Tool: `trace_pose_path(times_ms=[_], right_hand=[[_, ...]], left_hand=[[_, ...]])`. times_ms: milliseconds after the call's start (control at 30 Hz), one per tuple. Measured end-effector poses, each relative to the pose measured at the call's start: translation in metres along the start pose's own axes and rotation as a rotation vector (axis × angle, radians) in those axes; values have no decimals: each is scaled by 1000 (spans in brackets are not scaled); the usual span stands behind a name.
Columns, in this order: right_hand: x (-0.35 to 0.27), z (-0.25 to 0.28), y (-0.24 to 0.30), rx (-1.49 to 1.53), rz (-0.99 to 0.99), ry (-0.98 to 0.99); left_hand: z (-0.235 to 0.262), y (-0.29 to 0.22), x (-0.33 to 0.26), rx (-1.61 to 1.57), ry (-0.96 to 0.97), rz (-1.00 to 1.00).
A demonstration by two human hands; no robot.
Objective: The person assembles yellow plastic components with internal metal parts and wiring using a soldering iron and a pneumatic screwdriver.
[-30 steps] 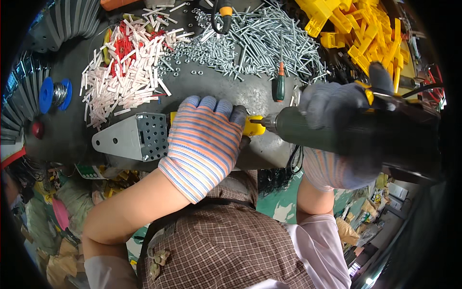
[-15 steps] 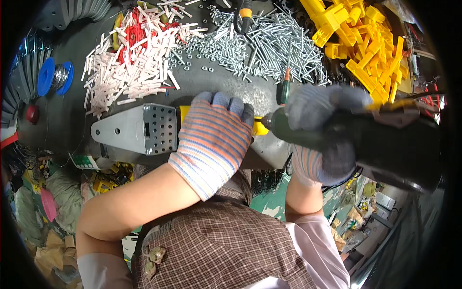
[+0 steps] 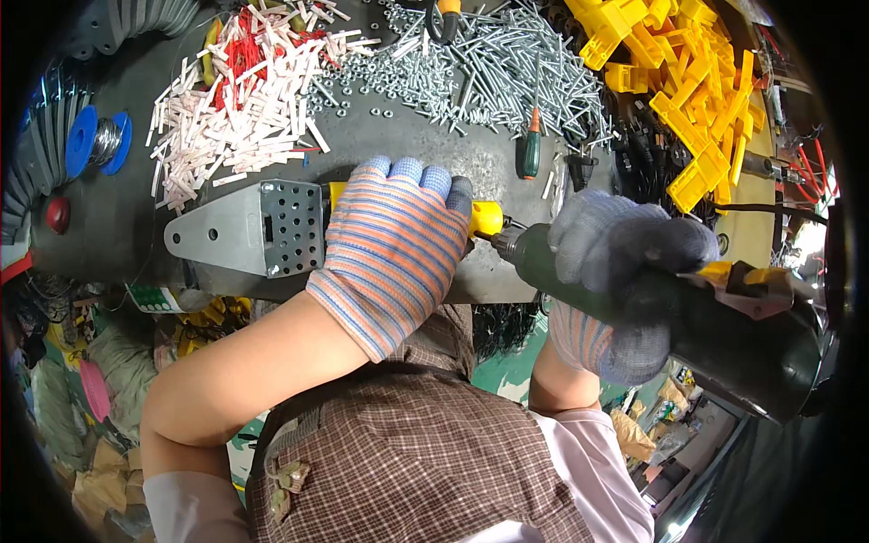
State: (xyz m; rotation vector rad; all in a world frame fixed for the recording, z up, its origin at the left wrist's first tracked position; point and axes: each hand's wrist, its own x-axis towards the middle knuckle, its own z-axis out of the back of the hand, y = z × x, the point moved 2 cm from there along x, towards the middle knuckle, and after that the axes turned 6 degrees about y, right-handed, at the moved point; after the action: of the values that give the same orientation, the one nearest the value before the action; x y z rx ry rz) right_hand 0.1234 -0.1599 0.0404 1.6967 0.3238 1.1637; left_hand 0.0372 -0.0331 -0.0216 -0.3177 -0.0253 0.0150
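While the person's checked shirt [image 3: 407,452] filled the lower part of the view, the right hand [image 3: 625,271], in a grey knitted glove, was wrapped tight around the dark green body of a power driver [image 3: 715,326], fingers curled shut over its barrel. The tool pointed left, its nose meeting a yellow plastic piece [image 3: 485,217] at the near edge of the dark surface [image 3: 118,226].

Just left of that nose, the left hand [image 3: 394,244], in a striped orange and blue glove, lay palm down with its fingers close together, pressed flat over the yellow piece, so that only the piece's two ends showed, one at the fingertips on the right and a sliver by the wrist side on the left. Touching the left hand's outer edge lay a grey metal bracket [image 3: 244,237] with a perforated block and a tapered plate running off to the left.

Farther back, a green-handled screwdriver [image 3: 529,154] lay beyond the right hand. A heap of white and red plastic strips [image 3: 244,109] spread behind the bracket, a scatter of silver screws [image 3: 489,63] behind the left hand, and a pile of yellow plastic parts [image 3: 697,90] at the far right. A blue spool [image 3: 95,143] sat at the far left.
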Motion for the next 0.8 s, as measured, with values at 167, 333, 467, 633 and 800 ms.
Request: trace_pose_path(times_ms=[167,333,467,633,800], right_hand=[[0,-7,-4,-49,-8,-13],[-4,-9,-5,-58,-32,-42],[8,-13,19,-29,-29,-72],[32,-30,24,28,27,-44],[45,-48,-11,-15,-7,-1]], left_hand=[[1,0,0,-18,43,15],[-1,2,-2,-31,-37,-21],[7,11,-9,-307,-370,-82],[25,37,-70,-515,-577,-249],[-6,49,-104,-367,-402,-285]])
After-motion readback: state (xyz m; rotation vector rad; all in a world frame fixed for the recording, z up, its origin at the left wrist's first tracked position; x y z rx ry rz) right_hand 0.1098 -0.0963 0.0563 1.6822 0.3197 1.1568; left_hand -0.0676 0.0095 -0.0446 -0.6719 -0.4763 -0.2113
